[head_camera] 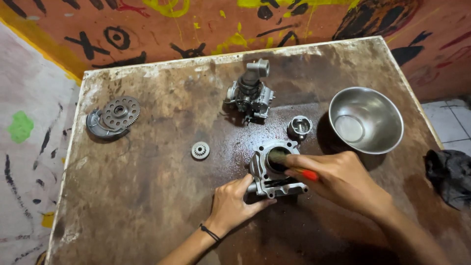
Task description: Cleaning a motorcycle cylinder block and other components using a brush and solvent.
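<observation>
While left hand [234, 202] is bracing the engine cylinder [274, 169] at table [147, 206] centre, fingers curled on its 7 o'clock flank | right hand [343, 179] is closing around one red-handled brush [294, 167], bristles entering the bore from 3 o'clock | counts: one carburettor [250, 93] at 12 o'clock, one piston [299, 126], one bowl [365, 120], two gears.

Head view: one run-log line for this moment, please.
left hand steadies engine cylinder | right hand holds red-handled brush in bore | steel bowl right

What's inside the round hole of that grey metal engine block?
Blurred brush bristles poke into the grey metal cylinder block, held by the right hand. The bore's depths are dark and covered.
</observation>
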